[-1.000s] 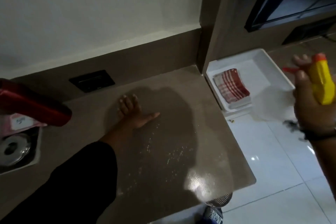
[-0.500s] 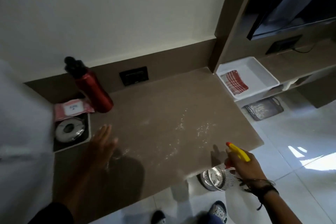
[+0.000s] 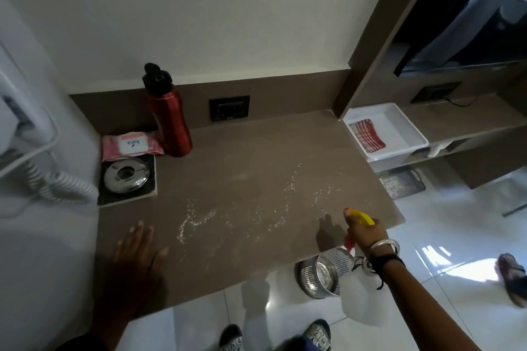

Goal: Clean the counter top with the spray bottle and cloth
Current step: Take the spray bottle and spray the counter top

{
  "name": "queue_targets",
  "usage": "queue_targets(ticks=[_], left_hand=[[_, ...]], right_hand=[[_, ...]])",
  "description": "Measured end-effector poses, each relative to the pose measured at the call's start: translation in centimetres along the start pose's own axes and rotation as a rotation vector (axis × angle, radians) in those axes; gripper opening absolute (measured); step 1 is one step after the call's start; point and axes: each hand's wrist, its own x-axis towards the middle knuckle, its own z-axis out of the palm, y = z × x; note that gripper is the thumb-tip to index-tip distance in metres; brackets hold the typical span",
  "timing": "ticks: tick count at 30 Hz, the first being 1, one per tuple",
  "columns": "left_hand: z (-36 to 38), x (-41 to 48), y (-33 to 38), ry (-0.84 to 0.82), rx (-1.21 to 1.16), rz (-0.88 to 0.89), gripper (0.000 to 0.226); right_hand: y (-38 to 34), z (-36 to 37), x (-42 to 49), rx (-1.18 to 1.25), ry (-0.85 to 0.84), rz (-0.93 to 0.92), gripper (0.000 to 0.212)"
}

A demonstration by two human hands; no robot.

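The brown counter top (image 3: 242, 157) carries a scatter of white spray droplets (image 3: 199, 218) across its near half. My right hand (image 3: 366, 232) is closed around the yellow head of the spray bottle (image 3: 361, 217), its red nozzle pointing left over the counter's front right edge; the clear bottle body (image 3: 359, 302) hangs below my wrist. Fingers spread, my left hand (image 3: 137, 251) rests flat on the counter near its front left corner, holding nothing. A red and white striped cloth (image 3: 368, 134) lies folded in a white tray (image 3: 410, 125) to the right of the counter.
At the counter's back left stand a red water bottle (image 3: 169, 120), a pink wipes pack (image 3: 131, 144) and a round metal piece on a dark tile (image 3: 125, 175). A wall socket (image 3: 229, 108) sits behind. A steel mesh basket (image 3: 325, 273) stands on the white floor.
The camera has pulled back. My right hand with the spray bottle moved down to the counter's front right edge; more droplets lie on the surface. My left hand drew back toward the front left.
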Motion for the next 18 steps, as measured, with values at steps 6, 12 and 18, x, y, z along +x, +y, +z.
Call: queue_targets(ticks=[6,12,18], left_hand=[[-1.6,-0.9,0.5,0.003,-0.092,-0.032,0.084],[-2.7,-0.8,0.8,-0.028,-0.198,-0.079,0.074],[-2.6,-0.8,0.7,-0.005,-0.168,-0.107,0.057]], right_hand=[[-2.8,3.6,-3.1,-0.068,-0.199,-0.143,0.037],[-6.7,15.2,-7.3,-0.254,-0.474,-0.324,0.024],[-8.4,22.1,-11.0,-0.414,-0.595,-0.454,0.037]])
